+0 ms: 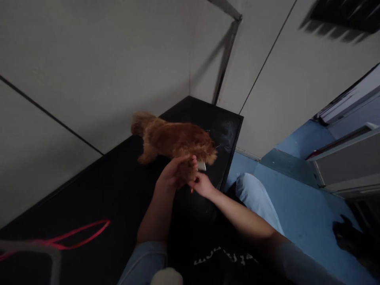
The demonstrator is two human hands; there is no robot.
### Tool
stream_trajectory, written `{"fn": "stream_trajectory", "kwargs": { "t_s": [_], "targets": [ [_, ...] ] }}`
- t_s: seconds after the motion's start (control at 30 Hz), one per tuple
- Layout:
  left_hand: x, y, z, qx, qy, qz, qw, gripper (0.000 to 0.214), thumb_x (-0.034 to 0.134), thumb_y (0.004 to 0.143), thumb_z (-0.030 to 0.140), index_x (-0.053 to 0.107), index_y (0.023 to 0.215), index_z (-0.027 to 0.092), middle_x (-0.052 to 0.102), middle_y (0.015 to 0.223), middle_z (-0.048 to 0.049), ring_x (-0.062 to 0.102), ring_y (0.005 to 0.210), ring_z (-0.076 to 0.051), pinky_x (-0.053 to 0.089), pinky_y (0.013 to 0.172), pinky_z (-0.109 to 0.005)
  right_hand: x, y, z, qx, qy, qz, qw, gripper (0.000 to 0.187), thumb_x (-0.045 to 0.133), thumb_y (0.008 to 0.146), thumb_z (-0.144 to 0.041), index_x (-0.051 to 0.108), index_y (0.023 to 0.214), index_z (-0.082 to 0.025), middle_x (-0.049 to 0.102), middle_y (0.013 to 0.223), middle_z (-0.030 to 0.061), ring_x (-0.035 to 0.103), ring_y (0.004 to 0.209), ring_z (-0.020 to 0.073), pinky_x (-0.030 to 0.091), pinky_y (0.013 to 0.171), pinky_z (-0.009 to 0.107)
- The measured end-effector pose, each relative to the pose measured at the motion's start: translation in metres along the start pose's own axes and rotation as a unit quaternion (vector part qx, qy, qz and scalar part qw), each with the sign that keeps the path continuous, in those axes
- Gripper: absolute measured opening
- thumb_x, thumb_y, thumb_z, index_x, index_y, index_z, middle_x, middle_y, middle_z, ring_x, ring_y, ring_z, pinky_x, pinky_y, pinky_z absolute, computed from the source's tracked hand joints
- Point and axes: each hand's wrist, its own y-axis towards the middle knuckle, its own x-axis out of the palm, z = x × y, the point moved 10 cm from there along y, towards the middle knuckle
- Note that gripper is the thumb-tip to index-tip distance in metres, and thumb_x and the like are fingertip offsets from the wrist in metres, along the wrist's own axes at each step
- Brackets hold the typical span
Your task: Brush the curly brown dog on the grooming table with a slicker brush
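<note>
A small curly brown dog (181,138) stands on the black grooming table (124,198), its head end toward the upper left. My left hand (170,172) is closed round one of the dog's furry legs (186,170) at the near side. Just to its right, my right hand (203,185) grips what looks like a grooming brush, with a pale flat head (201,166) and an orange-brown handle end (192,190) showing. Fingers and fur hide the middle of this tool.
A pink loop (86,235) and a blurred grey bar (35,247) lie at the lower left. Pale walls (103,59) border the table, and a metal post (227,63) stands at its far corner. A dark animal (350,237) is on the blue floor (299,206) at right.
</note>
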Motion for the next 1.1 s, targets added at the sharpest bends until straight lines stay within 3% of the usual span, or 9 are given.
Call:
{"fn": "stream_trajectory", "kwargs": {
  "t_s": [0.1,0.27,0.43,0.5,0.63,0.7,0.83,1.0,1.1],
  "targets": [
    [0.003,-0.001,0.001,0.005,-0.004,-0.007,1.000,0.026,0.041,0.088,0.012,0.064,0.075,0.009,0.067,0.060,-0.0063,0.066,0.053,-0.014,0.056,0.055,-0.022,-0.010,0.003,-0.001,-0.026,-0.026,0.047,0.998,0.034,0.057,0.076,-0.017,0.058,0.109,-0.022,0.066,0.087,0.0014,0.062,0.077,0.0145,0.049,0.073,0.027],
    [0.001,-0.002,-0.001,0.005,-0.007,0.004,1.000,0.027,0.039,0.089,0.010,0.063,0.077,0.008,0.067,0.061,-0.0064,0.066,0.054,-0.014,0.055,0.056,-0.022,0.039,-0.012,0.047,0.152,0.154,-0.058,0.974,0.038,0.052,0.081,-0.029,0.043,0.117,-0.020,0.058,0.069,-0.0044,0.052,0.046,0.0095,0.049,0.050,0.026],
    [0.000,-0.002,0.000,0.009,0.000,-0.005,1.000,0.025,0.042,0.088,0.012,0.064,0.077,0.008,0.067,0.061,-0.0070,0.066,0.054,-0.015,0.055,0.055,-0.022,-0.005,0.010,0.008,-0.022,0.053,0.032,0.998,0.040,0.060,0.074,-0.019,0.050,0.113,-0.023,0.061,0.081,-0.0016,0.062,0.071,0.0122,0.051,0.070,0.027],
    [-0.001,-0.002,0.001,0.009,-0.003,-0.001,1.000,0.024,0.043,0.087,0.011,0.064,0.077,0.008,0.068,0.062,-0.0074,0.067,0.056,-0.015,0.055,0.057,-0.022,-0.002,0.011,0.013,0.003,0.041,0.008,0.999,0.040,0.058,0.074,-0.016,0.051,0.113,-0.022,0.060,0.075,-0.0025,0.061,0.068,0.0120,0.051,0.068,0.026],
    [-0.002,-0.002,0.002,0.013,-0.002,0.003,1.000,0.024,0.043,0.087,0.009,0.065,0.077,0.006,0.069,0.064,-0.0082,0.067,0.056,-0.015,0.056,0.056,-0.023,0.042,-0.009,0.039,0.158,0.157,-0.136,0.965,0.035,0.051,0.082,-0.026,0.044,0.116,-0.019,0.056,0.058,-0.0063,0.054,0.046,0.0096,0.046,0.048,0.021],
    [-0.002,-0.003,0.002,0.015,0.006,0.003,1.000,0.024,0.044,0.087,0.010,0.065,0.077,0.006,0.068,0.064,-0.0082,0.067,0.055,-0.016,0.056,0.055,-0.023,0.039,-0.005,0.031,0.132,0.163,-0.119,0.970,0.029,0.054,0.080,-0.028,0.049,0.108,-0.019,0.058,0.062,-0.0051,0.055,0.048,0.0092,0.046,0.048,0.020],
    [0.000,-0.006,0.000,0.013,0.011,-0.008,1.000,0.025,0.044,0.087,0.012,0.066,0.078,0.006,0.068,0.063,-0.0077,0.067,0.055,-0.016,0.055,0.054,-0.023,0.006,0.013,0.009,0.022,0.088,0.000,0.996,0.023,0.065,0.070,-0.022,0.053,0.089,-0.020,0.062,0.074,-0.0022,0.059,0.064,0.0111,0.047,0.058,0.021],
    [0.000,-0.006,0.001,0.023,0.015,0.000,1.000,0.028,0.042,0.088,0.012,0.066,0.075,0.005,0.068,0.062,-0.0090,0.067,0.055,-0.015,0.055,0.055,-0.022,0.046,-0.005,0.033,0.168,0.225,-0.117,0.953,0.024,0.057,0.078,-0.035,0.044,0.092,-0.021,0.059,0.060,-0.0056,0.053,0.044,0.0097,0.043,0.045,0.021],
    [0.002,-0.006,0.001,0.021,0.016,-0.012,1.000,0.029,0.041,0.088,0.012,0.067,0.076,0.005,0.068,0.062,-0.0090,0.067,0.056,-0.015,0.055,0.057,-0.022,0.035,0.000,0.018,0.096,0.205,-0.091,0.970,0.021,0.056,0.078,-0.035,0.047,0.093,-0.022,0.062,0.066,-0.0027,0.058,0.052,0.0117,0.047,0.051,0.023]
  ]
}}
